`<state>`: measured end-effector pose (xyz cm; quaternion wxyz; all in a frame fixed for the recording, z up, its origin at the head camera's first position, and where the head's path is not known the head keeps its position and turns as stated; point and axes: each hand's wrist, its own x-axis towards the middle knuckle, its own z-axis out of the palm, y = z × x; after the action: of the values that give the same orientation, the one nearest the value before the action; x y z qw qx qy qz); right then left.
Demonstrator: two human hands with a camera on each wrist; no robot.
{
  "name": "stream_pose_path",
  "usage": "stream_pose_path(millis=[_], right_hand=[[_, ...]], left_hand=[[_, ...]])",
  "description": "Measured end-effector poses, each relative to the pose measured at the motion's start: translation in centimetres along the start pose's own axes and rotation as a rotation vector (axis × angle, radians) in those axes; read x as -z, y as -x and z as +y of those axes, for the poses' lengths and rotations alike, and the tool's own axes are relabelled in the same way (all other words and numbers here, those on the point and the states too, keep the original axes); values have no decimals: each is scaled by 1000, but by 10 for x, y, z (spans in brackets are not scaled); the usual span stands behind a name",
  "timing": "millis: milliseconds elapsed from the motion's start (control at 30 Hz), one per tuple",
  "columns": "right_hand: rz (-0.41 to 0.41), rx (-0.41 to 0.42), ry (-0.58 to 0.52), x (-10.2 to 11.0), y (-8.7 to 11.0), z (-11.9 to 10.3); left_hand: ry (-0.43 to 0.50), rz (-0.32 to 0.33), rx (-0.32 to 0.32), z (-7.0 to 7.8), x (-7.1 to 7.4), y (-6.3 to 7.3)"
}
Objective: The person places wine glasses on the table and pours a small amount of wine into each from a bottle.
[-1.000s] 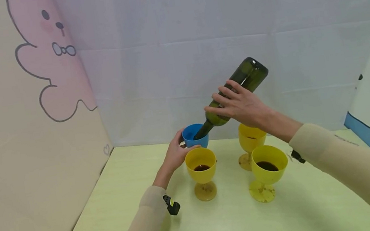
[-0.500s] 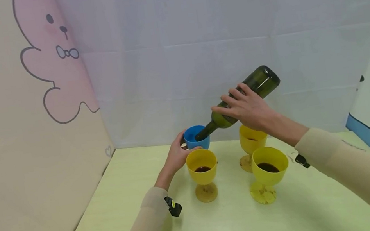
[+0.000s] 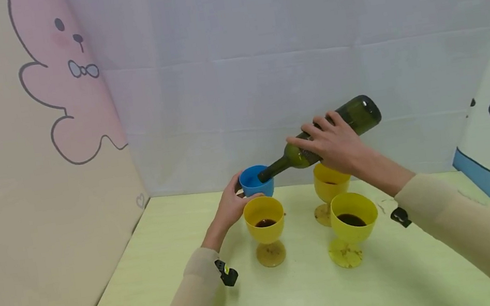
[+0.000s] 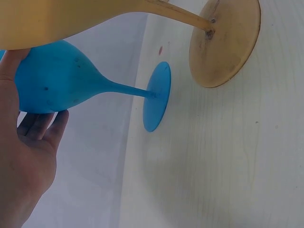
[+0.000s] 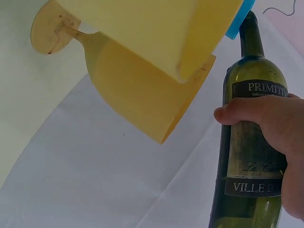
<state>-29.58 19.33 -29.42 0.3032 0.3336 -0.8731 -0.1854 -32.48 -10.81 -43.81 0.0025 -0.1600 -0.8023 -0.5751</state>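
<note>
At the back of the table a blue goblet (image 3: 258, 189) stands upright, its stem and round foot (image 4: 157, 97) plain in the left wrist view. My left hand (image 3: 231, 204) holds the goblet's bowl from the left, thumb on the near side and fingers behind. In my right hand (image 3: 340, 145) is a green wine bottle (image 3: 359, 115), gripped around its labelled body (image 5: 256, 147). The bottle slants down to the left, its mouth at the blue goblet's rim. I see no stream of liquid; the goblet's bottom is hidden.
A yellow goblet (image 3: 266, 231) with dark liquid stands just in front of the blue one. Two more yellow goblets, a front one (image 3: 354, 226) and a rear one (image 3: 331, 182), stand below my right forearm. A pale cloth wall (image 3: 193, 118) rises behind the table (image 3: 294, 303).
My right hand has lowered the bottle's base and shifted it right, so the bottle lies nearer level. Its neck has drawn up toward the goblet's rim. My left hand keeps its hold.
</note>
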Motion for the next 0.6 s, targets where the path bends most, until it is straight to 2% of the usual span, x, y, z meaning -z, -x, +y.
stream_pose_path(millis=[200,433,600], right_hand=[[-12,-96,-55,-6,11,5],[128,-181,-171,-4,22,15],[182,-246,-236,1,30,20]], left_hand=[[-8,3,8,-1,-1,0],[-6,3,14,-1,0,1],[0,5,7,1,1,1]])
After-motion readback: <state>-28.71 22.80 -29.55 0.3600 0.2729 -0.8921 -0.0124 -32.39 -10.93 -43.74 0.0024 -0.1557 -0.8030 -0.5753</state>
